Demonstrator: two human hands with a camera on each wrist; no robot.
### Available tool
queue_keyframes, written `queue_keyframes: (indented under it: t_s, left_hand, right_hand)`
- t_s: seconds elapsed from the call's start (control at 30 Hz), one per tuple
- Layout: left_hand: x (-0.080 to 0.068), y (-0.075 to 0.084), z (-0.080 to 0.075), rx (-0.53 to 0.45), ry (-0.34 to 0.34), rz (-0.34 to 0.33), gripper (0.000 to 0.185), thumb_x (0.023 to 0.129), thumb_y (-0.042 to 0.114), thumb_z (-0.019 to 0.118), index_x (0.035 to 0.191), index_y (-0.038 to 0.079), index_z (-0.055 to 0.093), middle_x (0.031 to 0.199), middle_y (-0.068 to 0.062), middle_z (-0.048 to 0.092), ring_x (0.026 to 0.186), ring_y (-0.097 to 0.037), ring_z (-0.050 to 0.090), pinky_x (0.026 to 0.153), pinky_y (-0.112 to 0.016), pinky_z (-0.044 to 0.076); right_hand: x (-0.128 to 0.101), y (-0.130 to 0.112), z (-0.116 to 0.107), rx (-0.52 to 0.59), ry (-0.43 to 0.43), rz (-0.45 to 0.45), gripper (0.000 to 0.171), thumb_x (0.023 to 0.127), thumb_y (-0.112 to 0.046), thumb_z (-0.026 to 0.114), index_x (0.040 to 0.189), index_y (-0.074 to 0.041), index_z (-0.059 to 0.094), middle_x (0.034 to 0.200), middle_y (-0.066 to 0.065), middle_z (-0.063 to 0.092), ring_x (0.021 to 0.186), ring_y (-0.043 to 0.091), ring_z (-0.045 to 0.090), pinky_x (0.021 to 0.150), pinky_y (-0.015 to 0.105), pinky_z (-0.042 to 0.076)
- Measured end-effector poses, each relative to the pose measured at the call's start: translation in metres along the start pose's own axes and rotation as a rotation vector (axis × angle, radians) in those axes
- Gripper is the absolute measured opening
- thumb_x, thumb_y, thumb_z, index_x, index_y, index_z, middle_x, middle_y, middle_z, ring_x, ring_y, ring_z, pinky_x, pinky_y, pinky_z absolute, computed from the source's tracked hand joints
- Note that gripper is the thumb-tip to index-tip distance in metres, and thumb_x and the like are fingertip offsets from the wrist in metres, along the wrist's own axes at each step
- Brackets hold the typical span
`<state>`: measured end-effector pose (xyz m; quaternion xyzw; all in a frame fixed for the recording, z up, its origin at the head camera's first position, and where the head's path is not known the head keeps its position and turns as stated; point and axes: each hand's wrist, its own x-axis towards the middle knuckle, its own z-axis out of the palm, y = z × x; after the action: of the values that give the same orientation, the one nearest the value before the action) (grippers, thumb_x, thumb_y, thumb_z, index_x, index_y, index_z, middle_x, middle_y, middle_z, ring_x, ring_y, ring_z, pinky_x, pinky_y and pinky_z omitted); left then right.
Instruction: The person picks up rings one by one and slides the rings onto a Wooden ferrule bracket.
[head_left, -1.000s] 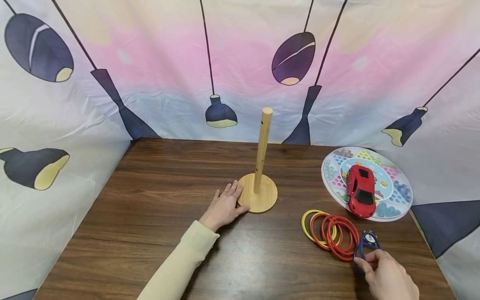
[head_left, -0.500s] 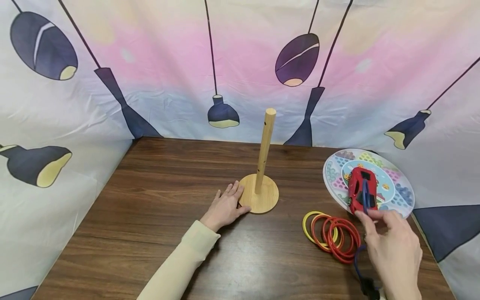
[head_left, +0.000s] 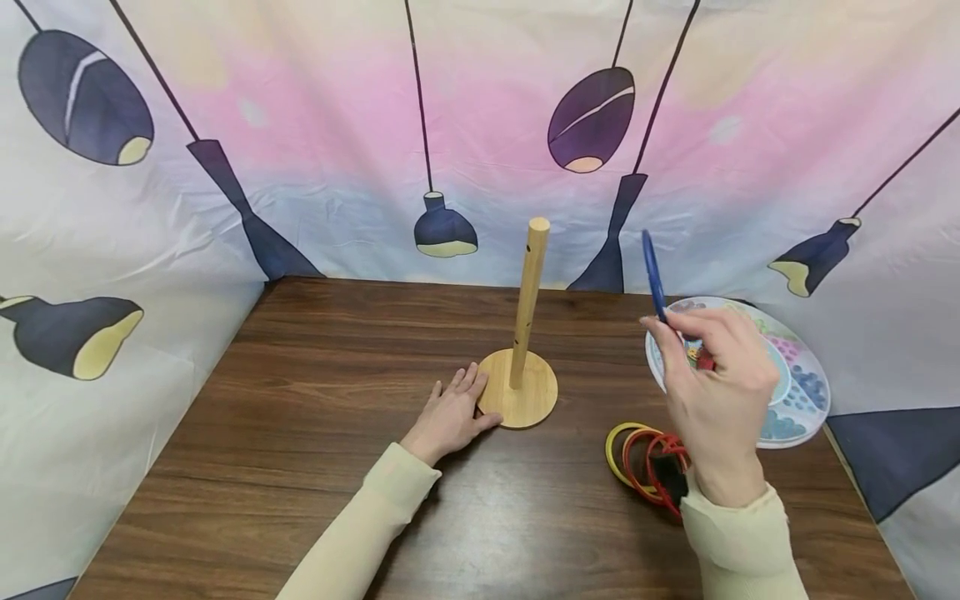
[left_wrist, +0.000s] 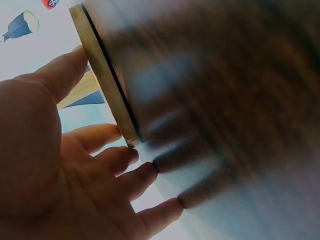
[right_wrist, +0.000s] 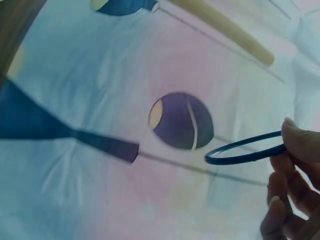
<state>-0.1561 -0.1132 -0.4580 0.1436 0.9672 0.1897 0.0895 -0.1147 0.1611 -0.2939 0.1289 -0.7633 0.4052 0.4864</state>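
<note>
While my left hand lies flat with fingers straight on the brown wooden table, touching the peg stand, my right hand pinches a blue ring upright in the air beside the peg, before a lamp-printed cloth backdrop.

A thin blue ring is pinched by the right hand at four o'clock. A wooden peg is seen at one o'clock against the lamp-printed cloth.
</note>
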Motion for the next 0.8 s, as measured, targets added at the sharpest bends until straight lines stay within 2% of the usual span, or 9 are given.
queue_keyframes:
  t_s: [0.23,0.43,0.67,0.8]
  left_hand:
    - [-0.001,0.001,0.000,-0.006,0.005,0.004,0.078,0.094,0.051,0.058,0.152,0.006,0.032,0.158,-0.016,0.021,0.145,-0.032,0.021,0.112,-0.061,0.018]
    - [-0.001,0.000,0.002,0.000,0.018,0.007,0.078,0.093,0.051,0.059,0.152,0.006,0.033,0.158,-0.016,0.022,0.145,-0.033,0.022,0.111,-0.061,0.019]
    - [-0.001,0.001,0.001,0.006,0.018,0.008,0.079,0.093,0.052,0.059,0.152,0.006,0.033,0.158,-0.016,0.022,0.145,-0.033,0.022,0.111,-0.061,0.020]
    - [-0.002,0.001,0.001,0.002,0.024,0.013,0.078,0.093,0.051,0.059,0.151,0.005,0.033,0.158,-0.017,0.023,0.144,-0.034,0.022,0.111,-0.061,0.021]
  right_hand:
    - [0.018,-0.018,0.029,0.098,-0.002,-0.070,0.018,0.074,-0.003,0.084,0.090,0.002,0.078,0.082,0.014,0.069,0.081,0.030,0.055,0.071,0.023,0.034]
    - [0.022,-0.019,0.046,0.122,0.002,-0.145,0.017,0.075,-0.003,0.083,0.092,-0.002,0.079,0.082,0.013,0.069,0.080,0.032,0.054,0.071,0.026,0.035]
    - [0.028,-0.013,0.060,0.091,-0.025,-0.266,0.014,0.083,-0.012,0.078,0.094,-0.003,0.079,0.083,0.012,0.069,0.078,0.032,0.055,0.069,0.036,0.042]
    - [0.028,-0.012,0.065,0.090,-0.025,-0.307,0.012,0.084,-0.013,0.078,0.092,-0.003,0.079,0.081,0.011,0.069,0.075,0.031,0.055,0.067,0.037,0.042]
